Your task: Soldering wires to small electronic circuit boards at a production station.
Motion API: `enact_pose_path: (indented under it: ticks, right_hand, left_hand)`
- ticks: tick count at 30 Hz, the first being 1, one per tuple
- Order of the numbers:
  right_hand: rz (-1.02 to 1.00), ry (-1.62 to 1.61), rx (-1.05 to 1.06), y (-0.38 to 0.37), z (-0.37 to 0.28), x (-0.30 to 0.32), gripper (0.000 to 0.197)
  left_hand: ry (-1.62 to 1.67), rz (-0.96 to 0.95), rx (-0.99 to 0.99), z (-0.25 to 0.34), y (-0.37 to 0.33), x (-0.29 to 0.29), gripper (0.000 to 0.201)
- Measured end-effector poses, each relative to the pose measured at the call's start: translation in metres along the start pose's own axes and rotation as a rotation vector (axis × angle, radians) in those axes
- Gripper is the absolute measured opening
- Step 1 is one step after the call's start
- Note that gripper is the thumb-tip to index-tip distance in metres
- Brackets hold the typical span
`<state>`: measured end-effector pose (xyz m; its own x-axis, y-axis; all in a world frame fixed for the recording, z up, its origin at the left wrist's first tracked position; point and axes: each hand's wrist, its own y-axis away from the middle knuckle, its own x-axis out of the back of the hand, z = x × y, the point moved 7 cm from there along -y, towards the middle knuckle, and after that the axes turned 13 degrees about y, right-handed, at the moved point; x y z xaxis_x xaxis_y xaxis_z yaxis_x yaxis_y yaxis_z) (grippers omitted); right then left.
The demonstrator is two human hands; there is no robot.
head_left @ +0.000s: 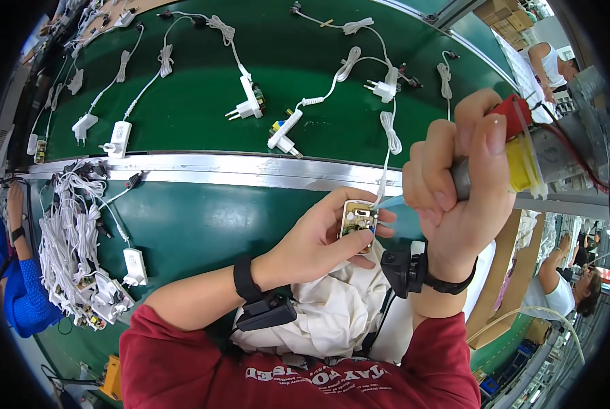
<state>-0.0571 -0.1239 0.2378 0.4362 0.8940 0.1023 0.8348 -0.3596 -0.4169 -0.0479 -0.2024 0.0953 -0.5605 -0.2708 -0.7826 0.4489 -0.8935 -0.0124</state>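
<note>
My left hand [325,235] grips an opened white power adapter [359,221], thumb on its edge, with the circuit board facing up. A white cable leads from the adapter's far end across the metal rail. My right hand [465,174] is wrapped round a grey cylindrical glue dispenser [554,160] with yellow and red parts and a wire along it. Its light-blue tapered nozzle [391,202] reaches the far right corner of the adapter; whether it touches the board I cannot tell.
Beyond the metal rail [250,174], several corded adapters lie on a green belt [189,82]. A tangled heap of white cables [76,238] lies to my left, near a blue-sleeved co-worker's hand [16,201]. White cloth [339,313] covers my lap; a cardboard box [499,286] stands right.
</note>
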Motion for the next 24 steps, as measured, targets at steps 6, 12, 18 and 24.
enact_pose_path:
  ticks: [6, 12, 18, 24]
  right_hand:
    - [-0.049, 0.055, 0.037, -0.003, -0.005, 0.002, 0.031]
    - [-0.116, 0.011, 0.004, 0.003, -0.011, -0.001, 0.034]
    - [0.015, -0.080, -0.074, 0.011, -0.003, -0.006, 0.034]
    - [-0.062, -0.005, -0.035, 0.010, -0.002, -0.007, 0.034]
  left_hand:
    - [0.008, -0.006, 0.007, 0.000, -0.001, 0.001, 0.038]
    - [0.144, 0.117, 0.029, -0.001, -0.006, 0.018, 0.035]
    - [0.216, 0.096, -0.031, 0.009, -0.007, 0.018, 0.032]
    - [0.258, 0.072, -0.035, 0.010, -0.008, 0.015, 0.032]
